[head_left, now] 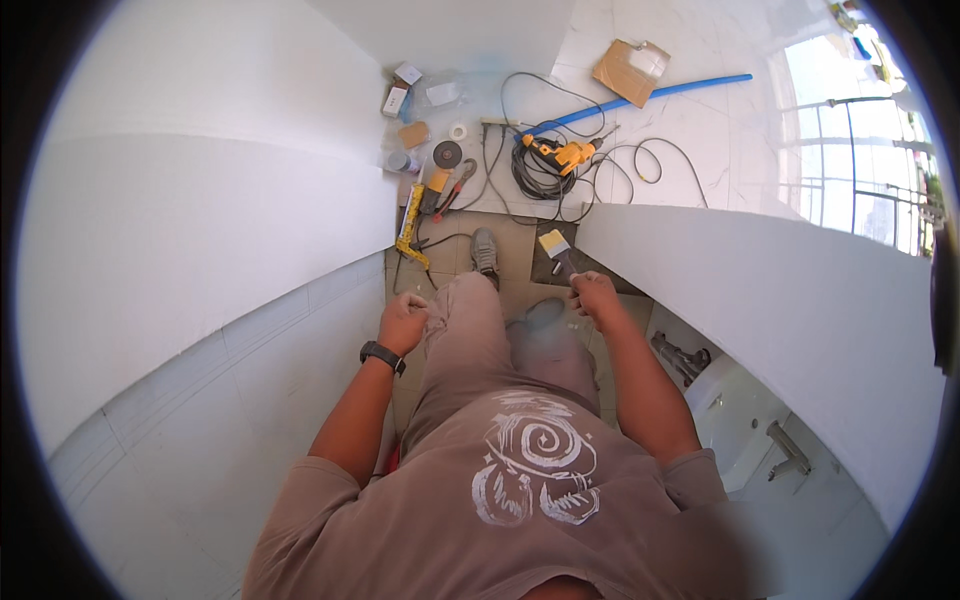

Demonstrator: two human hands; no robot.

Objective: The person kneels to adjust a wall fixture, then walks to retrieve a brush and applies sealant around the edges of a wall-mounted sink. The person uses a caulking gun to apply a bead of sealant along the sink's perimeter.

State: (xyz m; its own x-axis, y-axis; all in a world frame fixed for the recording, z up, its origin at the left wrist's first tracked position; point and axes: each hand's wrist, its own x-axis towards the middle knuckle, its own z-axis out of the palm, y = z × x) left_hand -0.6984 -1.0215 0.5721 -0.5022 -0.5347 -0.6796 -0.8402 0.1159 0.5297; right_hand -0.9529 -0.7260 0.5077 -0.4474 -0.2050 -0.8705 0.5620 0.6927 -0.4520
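Note:
My right hand [594, 293] is closed round the dark handle of a paintbrush [554, 243]. The brush tilts up and to the left, its pale yellowish bristles pointing away from me over a dark floor patch. Beside my left knee, my left hand [403, 318] hangs with loosely bent fingers by the trouser leg, and nothing shows in it. A black watch [383, 357] is on that wrist. Ahead of the left hand lies a yellow caulking gun [409, 221], next to an angle grinder [437, 185] with a dark disc.
Beyond the floor drop lie red-handled pliers [457, 187], a yellow power drill [565, 153] on coiled black cable, a blue pipe [680, 88] and a cardboard piece [630, 72]. White walls close in on both sides. A white basin [735, 420] with a tap [788, 452] stands at lower right.

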